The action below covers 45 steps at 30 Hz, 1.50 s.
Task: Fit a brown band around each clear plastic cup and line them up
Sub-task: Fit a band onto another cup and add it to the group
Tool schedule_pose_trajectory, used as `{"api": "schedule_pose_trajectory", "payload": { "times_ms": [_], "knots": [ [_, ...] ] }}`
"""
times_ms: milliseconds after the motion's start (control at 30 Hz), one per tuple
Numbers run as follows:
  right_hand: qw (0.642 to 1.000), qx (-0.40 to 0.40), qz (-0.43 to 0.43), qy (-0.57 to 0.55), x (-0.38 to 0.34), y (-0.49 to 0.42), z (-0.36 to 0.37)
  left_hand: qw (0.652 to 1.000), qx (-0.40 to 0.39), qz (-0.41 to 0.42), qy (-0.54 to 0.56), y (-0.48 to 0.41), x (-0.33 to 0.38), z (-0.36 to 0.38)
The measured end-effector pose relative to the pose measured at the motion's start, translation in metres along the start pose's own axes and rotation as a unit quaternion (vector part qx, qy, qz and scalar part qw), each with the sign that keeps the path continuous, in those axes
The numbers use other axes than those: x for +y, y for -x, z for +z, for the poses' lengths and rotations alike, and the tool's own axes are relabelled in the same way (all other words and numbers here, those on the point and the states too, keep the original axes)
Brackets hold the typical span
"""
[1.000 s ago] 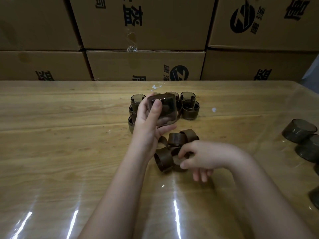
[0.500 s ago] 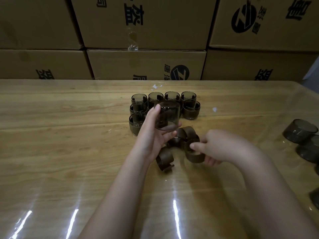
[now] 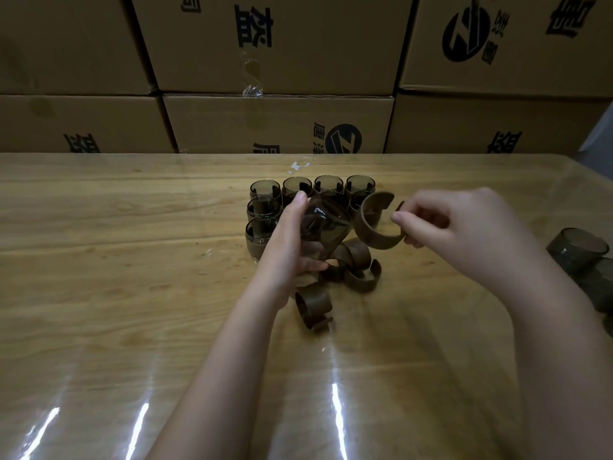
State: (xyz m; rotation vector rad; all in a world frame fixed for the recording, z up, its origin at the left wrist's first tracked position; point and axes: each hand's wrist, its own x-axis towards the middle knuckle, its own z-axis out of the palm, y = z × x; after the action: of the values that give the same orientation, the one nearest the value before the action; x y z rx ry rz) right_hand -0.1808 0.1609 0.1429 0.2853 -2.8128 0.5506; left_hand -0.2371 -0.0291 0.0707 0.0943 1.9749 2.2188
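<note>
left hand [image 3: 285,247] gripped tilted cup [image 3: 326,227] | right hand [image 3: 464,234] pinched open brown band [image 3: 374,235] (held off the table [image 3: 99,260]) just right of cup

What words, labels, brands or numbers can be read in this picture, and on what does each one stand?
"Z": a letter-like mark in the round dark logo on the lower middle cardboard box; the same logo on the upper right box.
Dark Chinese characters on the boxes: turned or cropped, not surely readable.
Cups, bands, table: no text.
</note>
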Motion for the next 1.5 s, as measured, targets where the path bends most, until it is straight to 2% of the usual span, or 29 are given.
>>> {"api": "schedule_pose_trajectory", "payload": {
  "times_ms": [233,333,467,567,700,767,833,867,933,1000,1067,1133,1500],
  "knots": [
    [0.998,-0.019,-0.056,-0.006,-0.006,0.000,0.010,0.996,-0.050,-0.007,-0.078,0.004,0.001,0.008],
    [0.997,0.010,-0.067,0.036,-0.007,-0.001,0.014,0.991,-0.062,0.007,-0.121,0.005,0.000,0.009],
    [0.981,0.065,-0.102,0.155,-0.014,-0.001,0.019,0.987,-0.077,0.014,-0.141,0.006,0.001,0.009],
    [0.975,0.094,-0.130,0.152,-0.019,0.001,0.024,0.985,-0.083,0.030,-0.147,0.008,0.002,0.011],
    [0.978,0.131,-0.151,0.066,-0.020,-0.001,0.031,0.991,-0.070,0.059,-0.099,0.006,-0.003,0.009],
    [0.979,0.146,-0.130,-0.052,-0.022,-0.003,0.037,0.994,-0.059,0.071,-0.050,0.006,-0.004,0.010],
    [0.972,0.153,-0.072,-0.164,-0.023,-0.006,0.043,0.995,-0.046,0.090,-0.006,0.006,-0.004,0.012],
    [0.969,0.139,-0.033,-0.202,-0.023,-0.007,0.046,0.994,-0.039,0.105,0.008,0.006,-0.005,0.014],
    [0.961,0.056,0.052,-0.267,-0.022,-0.010,0.052,0.990,-0.024,0.135,0.022,0.007,-0.006,0.016],
    [0.924,-0.046,0.105,-0.364,-0.021,-0.012,0.056,0.988,-0.008,0.151,0.028,0.008,-0.007,0.019],
    [0.888,-0.086,0.114,-0.438,-0.023,-0.012,0.058,0.986,0.011,0.162,0.039,0.009,-0.009,0.021],
    [0.883,-0.063,0.099,-0.454,-0.025,-0.012,0.060,0.983,0.024,0.173,0.056,0.010,-0.009,0.023],
    [0.917,0.017,0.054,-0.395,-0.029,-0.010,0.067,0.975,0.065,0.200,0.068,0.014,-0.005,0.024]
  ]
}}
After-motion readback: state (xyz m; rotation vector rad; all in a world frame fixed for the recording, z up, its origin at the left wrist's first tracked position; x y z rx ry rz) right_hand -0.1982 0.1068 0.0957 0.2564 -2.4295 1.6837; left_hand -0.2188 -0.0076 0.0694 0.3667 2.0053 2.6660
